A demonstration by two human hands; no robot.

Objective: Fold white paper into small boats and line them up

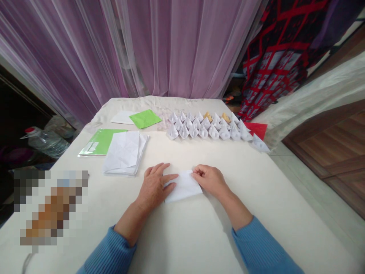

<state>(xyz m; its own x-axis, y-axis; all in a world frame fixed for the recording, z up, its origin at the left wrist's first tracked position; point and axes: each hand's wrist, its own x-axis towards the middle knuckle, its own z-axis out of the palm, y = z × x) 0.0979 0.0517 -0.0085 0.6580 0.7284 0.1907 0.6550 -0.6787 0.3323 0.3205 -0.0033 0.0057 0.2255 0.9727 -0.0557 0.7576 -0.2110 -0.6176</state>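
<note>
A white sheet of paper (184, 187), which looks folded, lies on the table in front of me. My left hand (156, 182) rests over its left side with fingers spread, the thumb and index finger lying on the paper. At the upper right corner, my right hand (209, 179) pinches the paper between thumb and fingers. Farther back stand rows of white folded paper boats (213, 132), with a couple of yellowish ones among them. Left of my left hand is a stack of white paper sheets (121, 152), the top one creased.
Beside the stack lies a green pack of paper (98, 142) in clear wrapping. Behind are a green sheet (145, 118) and a white sheet (122, 117). A red paper (258, 129) sits at the right edge. A pixelated object (53, 209) lies left; a water bottle (47, 141) stands beyond the table.
</note>
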